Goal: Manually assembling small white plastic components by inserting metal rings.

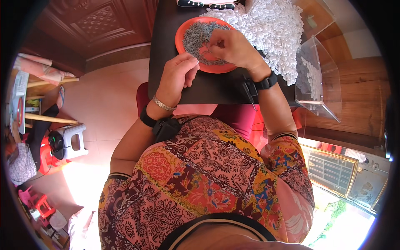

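A round orange-red plate lies on the dark table, heaped with small thin grey metal pieces that look like nails or screws. Over the plate's right part is my right hand, its thumb and fingers curled into a pinch close to the metal pieces. My left hand is at the plate's lower left edge, with fingers bent in and the thumb against them. Anything between the fingers of either hand is hidden or too small to name. Beyond my right hand spreads a big pile of small white plastic pieces.
At the right edge of the dark table stands a clear plastic bin with white pieces inside. A black-and-white shoe-like object sits at the far edge. Off to the left are a white stool and another person's leg.
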A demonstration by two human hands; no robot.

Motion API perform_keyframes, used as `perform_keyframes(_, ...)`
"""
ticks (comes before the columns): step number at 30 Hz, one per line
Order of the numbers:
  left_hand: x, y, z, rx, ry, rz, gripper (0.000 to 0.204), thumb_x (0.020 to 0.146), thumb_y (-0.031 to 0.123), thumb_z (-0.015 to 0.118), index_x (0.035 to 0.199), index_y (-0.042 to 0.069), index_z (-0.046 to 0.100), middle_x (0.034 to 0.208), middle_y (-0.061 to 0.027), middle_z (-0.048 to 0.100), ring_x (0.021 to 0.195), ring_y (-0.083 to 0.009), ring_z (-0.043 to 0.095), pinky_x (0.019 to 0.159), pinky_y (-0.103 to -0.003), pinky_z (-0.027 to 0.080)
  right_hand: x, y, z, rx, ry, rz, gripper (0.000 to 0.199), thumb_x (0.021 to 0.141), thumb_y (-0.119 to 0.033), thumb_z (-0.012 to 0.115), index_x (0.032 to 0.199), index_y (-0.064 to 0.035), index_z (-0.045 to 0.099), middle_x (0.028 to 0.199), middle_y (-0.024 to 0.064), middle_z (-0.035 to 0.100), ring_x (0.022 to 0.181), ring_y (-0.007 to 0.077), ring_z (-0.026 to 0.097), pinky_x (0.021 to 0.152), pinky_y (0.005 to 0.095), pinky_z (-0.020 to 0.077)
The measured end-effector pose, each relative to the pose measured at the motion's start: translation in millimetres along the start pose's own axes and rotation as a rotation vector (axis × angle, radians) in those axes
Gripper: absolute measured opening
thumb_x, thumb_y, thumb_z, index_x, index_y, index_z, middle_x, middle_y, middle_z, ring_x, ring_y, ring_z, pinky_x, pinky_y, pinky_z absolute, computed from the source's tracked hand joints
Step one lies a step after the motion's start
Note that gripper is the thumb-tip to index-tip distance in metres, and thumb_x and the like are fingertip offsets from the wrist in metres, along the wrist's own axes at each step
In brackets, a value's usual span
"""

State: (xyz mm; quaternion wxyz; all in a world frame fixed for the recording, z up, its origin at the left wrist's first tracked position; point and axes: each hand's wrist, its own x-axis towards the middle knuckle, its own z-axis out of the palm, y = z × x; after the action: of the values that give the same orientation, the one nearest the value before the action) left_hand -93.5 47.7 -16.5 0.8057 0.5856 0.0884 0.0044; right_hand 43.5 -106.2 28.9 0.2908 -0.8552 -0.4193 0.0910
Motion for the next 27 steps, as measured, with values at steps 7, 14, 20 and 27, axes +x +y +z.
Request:
perform_keyframes(7, 0, 11, 16, -0.022, -0.094, 0.124, 0.023, 0.09, 0.022, 0.05, 0.077, 0.004, 0.059, 0.058, 0.0024, 0.049, 0.048, -0.0045, 0.041, 0.045, -0.019, 0.029, -34, -12, -4, 0.707, 0.023, 0.094, 0.016, 0.085, -0.005, 0.059, 0.099, 0.0008, 0.064, 0.087, 0.0054, 0.067, 0.077, 0.0089, 0.061, 0.069, 0.0225, 0.0488)
perform_keyframes(14, -2, 10, 21, 0.03, -0.134, 0.132, 0.026, 0.094, 0.022, 0.044, 0.086, 0.001, 0.057, 0.062, -0.0007, 0.05, 0.051, -0.0058, 0.041, 0.047, -0.019, 0.03, -50, -20, 6, 0.894, 0.071, 0.1, 0.016, 0.088, -0.015, 0.063, 0.095, -0.0003, 0.064, 0.077, 0.0005, 0.062, 0.068, 0.0066, 0.055, 0.065, 0.0208, 0.0473)
perform_keyframes(20, -1, 7, 22, 0.017, -0.114, 0.146, 0.023, 0.093, 0.023, 0.048, 0.083, 0.004, 0.057, 0.065, 0.0002, 0.051, 0.052, -0.0056, 0.042, 0.048, -0.019, 0.031, -49, -23, 19, 0.965, 0.118, 0.073, 0.015, 0.089, -0.015, 0.062, 0.091, 0.0002, 0.063, 0.077, 0.0009, 0.062, 0.07, 0.0054, 0.055, 0.064, 0.0204, 0.0469)
perform_keyframes(27, 0, 5, 23, 0.004, -0.072, 0.123, 0.024, 0.094, 0.02, 0.045, 0.084, 0.001, 0.056, 0.063, -0.0004, 0.05, 0.05, -0.0058, 0.042, 0.047, -0.019, 0.031, -48, -24, 25, 0.916, 0.175, 0.085, 0.016, 0.09, -0.015, 0.062, 0.09, 0.0009, 0.062, 0.077, 0.0012, 0.063, 0.072, 0.0053, 0.055, 0.065, 0.021, 0.0468)
